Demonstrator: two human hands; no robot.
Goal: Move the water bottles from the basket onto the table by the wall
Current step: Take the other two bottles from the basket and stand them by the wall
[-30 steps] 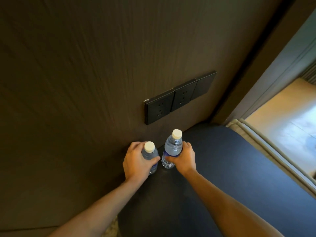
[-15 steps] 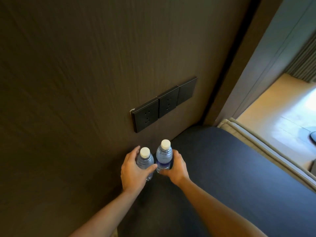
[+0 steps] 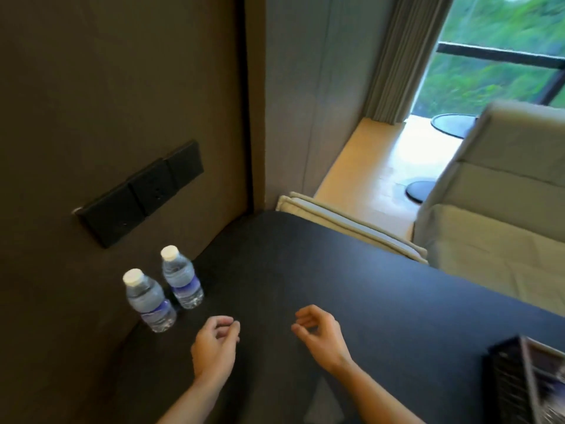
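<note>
Two clear water bottles with white caps and purple labels stand upright on the dark table (image 3: 321, 270), close to the brown wall. The nearer bottle (image 3: 149, 301) is at the left, the farther bottle (image 3: 182, 278) just behind and right of it. My left hand (image 3: 215, 347) hovers over the table to the right of the nearer bottle, fingers loosely curled, holding nothing. My right hand (image 3: 321, 333) is further right, also empty with fingers apart. A dark basket (image 3: 519, 384) shows at the bottom right corner, its contents blurred.
A row of black wall sockets (image 3: 140, 194) sits above the bottles. Beyond the table's far edge stand a beige chair back (image 3: 351, 224) and a pale upholstered seat (image 3: 495, 209). A curtain (image 3: 403, 56) and window lie at the back right.
Both hands have let go of the bottles and pulled back toward me. The bottles now stand alone by the wall. The view has swung to the right.
</note>
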